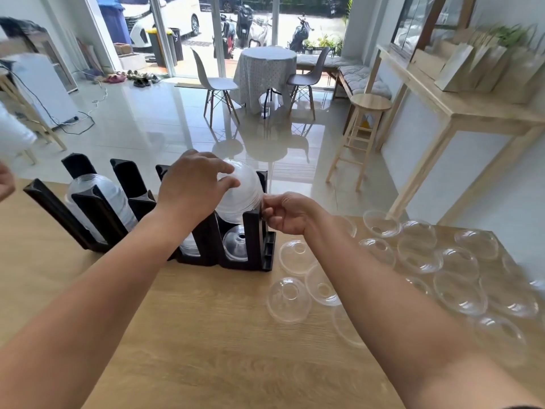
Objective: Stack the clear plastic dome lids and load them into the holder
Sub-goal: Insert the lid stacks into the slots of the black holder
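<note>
**Clear plastic, matt black, pale wood**

The lids (289, 299) are showing as thin clear plastic, glossy and catching highlights. The holder (255, 231) is looking like matt black plastic, smooth-sided. The desk (206, 335) is showing a light wood grain with a dull satin finish. The floor (153, 113) is gleaming, polished and mirroring the chairs.

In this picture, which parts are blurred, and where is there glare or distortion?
Head view: daylight from the glass doors glares on the glossy floor; the shelf with paper bags at right is smeared; wide-angle distortion bends edges; the loose dome lids are hard to separate.
</note>
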